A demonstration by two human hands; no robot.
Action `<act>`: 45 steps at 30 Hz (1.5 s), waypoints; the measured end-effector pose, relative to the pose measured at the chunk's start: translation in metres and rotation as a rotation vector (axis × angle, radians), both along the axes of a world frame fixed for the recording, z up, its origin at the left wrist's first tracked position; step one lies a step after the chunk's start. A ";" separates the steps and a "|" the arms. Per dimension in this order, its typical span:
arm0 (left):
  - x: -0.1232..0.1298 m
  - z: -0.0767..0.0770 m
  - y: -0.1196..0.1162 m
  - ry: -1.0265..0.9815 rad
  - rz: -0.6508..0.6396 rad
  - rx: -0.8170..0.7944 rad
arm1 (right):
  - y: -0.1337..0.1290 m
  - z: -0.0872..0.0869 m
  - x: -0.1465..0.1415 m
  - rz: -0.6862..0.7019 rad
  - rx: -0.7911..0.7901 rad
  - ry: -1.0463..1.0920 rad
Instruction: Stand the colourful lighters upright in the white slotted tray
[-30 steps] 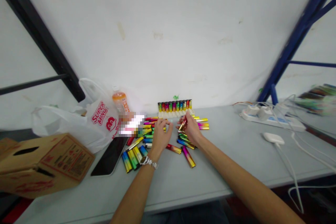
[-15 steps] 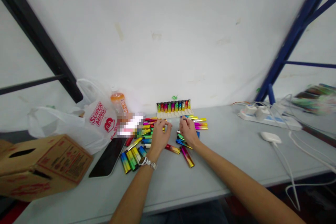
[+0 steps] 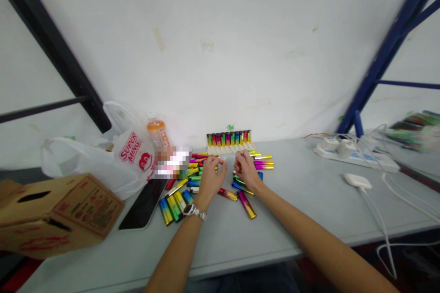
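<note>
Cardboard box: set at the left end of the worktop [image 3: 285,183] with the plastic bag [image 3: 120,165] behind it, probably to leave the middle free for handling.
Dark-screened device [image 3: 146,206]: flat beside the box, near the tubes.
Drink bottle [image 3: 158,132]: upright against the wall, likely out of elbow range.
Left-side tubes [image 3: 174,208]: shiny, loosely heaped and lying flat, seemingly for easy picking.
Left hand [image 3: 209,177]: over the heap's edge, fingers curled and thumb close to them; whether it pinches anything, I cannot tell.
White rack [image 3: 223,149]: near the wall, holding a row of upright tubes [image 3: 228,139] along its back; standing presumably keeps them ordered.
Right hand [image 3: 245,170]: fingers folded in, just before the rack; its grip is hidden, so I cannot tell what it holds.
Right-side tubes [image 3: 263,165]: lying flat around that hand, apparently within short reach.
Power strip [image 3: 354,158]: well apart at right, perhaps to spare its cables.
</note>
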State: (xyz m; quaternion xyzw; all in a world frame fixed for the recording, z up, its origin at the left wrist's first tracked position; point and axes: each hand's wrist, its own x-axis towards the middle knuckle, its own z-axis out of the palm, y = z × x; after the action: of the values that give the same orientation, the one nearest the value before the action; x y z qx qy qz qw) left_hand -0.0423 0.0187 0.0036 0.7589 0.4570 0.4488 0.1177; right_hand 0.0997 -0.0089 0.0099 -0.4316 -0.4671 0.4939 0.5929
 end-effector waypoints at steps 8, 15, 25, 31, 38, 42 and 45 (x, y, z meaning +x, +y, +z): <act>-0.014 0.004 -0.003 0.214 0.019 0.014 | 0.029 0.000 0.013 -0.112 0.316 -0.455; -0.021 0.002 -0.003 0.259 0.159 -0.021 | 0.091 0.023 0.008 -0.133 0.426 -0.685; -0.029 -0.005 -0.003 0.376 0.276 -0.073 | 0.159 0.022 -0.018 -0.029 0.465 -0.762; -0.028 -0.003 -0.004 0.384 0.254 -0.117 | 0.172 0.019 -0.017 0.013 0.433 -0.752; -0.029 0.001 -0.003 0.365 0.179 -0.186 | 0.152 0.033 -0.016 -0.134 0.533 -1.220; -0.031 -0.003 0.003 0.321 0.078 -0.201 | 0.135 0.041 -0.016 -0.161 0.474 -1.503; -0.030 -0.008 0.006 0.276 0.008 -0.210 | 0.124 0.045 -0.018 -0.127 0.425 -1.627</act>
State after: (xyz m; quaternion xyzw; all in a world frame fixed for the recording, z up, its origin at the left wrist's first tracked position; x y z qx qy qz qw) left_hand -0.0726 0.0249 -0.0041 0.7948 0.5164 0.2907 0.1308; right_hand 0.0821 0.1151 0.0547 -0.5576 -0.8066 -0.1039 0.1667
